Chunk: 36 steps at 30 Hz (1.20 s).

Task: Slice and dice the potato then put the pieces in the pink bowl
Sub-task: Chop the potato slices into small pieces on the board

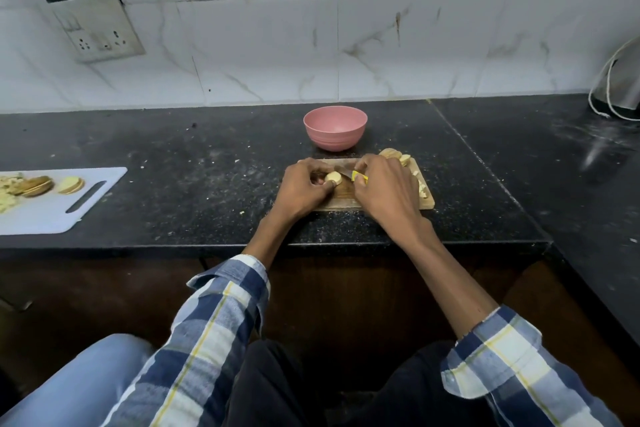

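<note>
Potato slice point(333, 177) pinched by left hand point(304, 185), knife point(358, 176) gripped in right hand point(384, 191); some pieces point(420, 188) diced, pink bowl point(335, 127) unfilled.

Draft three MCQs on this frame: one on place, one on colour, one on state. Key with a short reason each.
1. Where does the round pink plastic bowl stand?
A. On the black stone counter, behind the small wooden cutting board
B. On the white plastic cutting board
C. On the floor

2. What colour is the knife handle in the right hand?
A. Red
B. Yellow
C. Black

3. What is inside the bowl?
A. Diced potato heaped to the rim
B. Water
C. Nothing visible

Key:
1 A: the bowl sits on the dark counter just past the far edge of the wooden board.
2 B: a yellow bit of handle shows from the right hand's grip.
3 C: the interior shows bare pink, while the left hand holds a pale round potato slice on the board.
</note>
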Tool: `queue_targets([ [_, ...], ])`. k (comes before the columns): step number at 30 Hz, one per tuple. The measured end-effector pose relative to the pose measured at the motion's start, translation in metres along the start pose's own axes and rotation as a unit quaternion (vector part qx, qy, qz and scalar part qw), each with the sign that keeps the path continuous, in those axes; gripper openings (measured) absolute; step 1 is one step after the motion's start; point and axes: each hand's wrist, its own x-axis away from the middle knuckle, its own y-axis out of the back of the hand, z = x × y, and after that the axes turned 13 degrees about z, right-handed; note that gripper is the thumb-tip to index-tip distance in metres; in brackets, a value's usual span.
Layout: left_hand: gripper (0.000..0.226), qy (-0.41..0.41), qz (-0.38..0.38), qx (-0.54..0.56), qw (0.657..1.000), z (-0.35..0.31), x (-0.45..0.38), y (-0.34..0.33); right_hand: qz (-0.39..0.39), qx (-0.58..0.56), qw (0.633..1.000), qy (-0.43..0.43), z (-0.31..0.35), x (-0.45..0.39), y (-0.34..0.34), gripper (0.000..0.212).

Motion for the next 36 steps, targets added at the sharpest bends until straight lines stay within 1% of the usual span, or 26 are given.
queue_targets([
  [3,0.027,0.000,0.005,-0.008,1.000,-0.001,0.000,0.002,0.035,0.024,0.999,-0.002,0.007,0.003,0.005,0.021],
  [10,0.019,-0.007,-0.005,0.001,1.000,0.000,-0.002,-0.002,0.031,0.064,0.997,-0.009,0.020,0.007,0.016,0.021],
  [16,0.019,0.000,-0.006,0.000,1.000,0.000,-0.004,-0.004,0.047,0.082,0.996,0.002,0.030,0.009,0.019,0.022],
  [19,0.013,0.008,-0.012,-0.002,1.000,0.000,-0.005,-0.005,0.063,0.073,0.995,0.006,0.035,0.009,0.023,0.022],
  [21,0.011,0.007,-0.011,-0.007,1.000,-0.002,-0.005,-0.004,0.066,0.055,0.996,-0.007,0.037,0.013,0.026,0.021],
  [25,0.018,0.008,-0.007,-0.010,1.000,-0.003,-0.005,-0.003,0.079,0.046,0.995,-0.033,0.035,0.024,0.033,0.021],
  [32,0.024,0.004,-0.006,0.009,1.000,-0.002,0.000,0.001,0.077,0.056,0.994,-0.047,0.030,0.042,0.046,0.010],
  [36,0.020,0.019,-0.017,0.028,0.999,-0.001,0.002,0.002,0.047,0.049,0.997,-0.040,0.025,0.046,0.045,0.015],
])
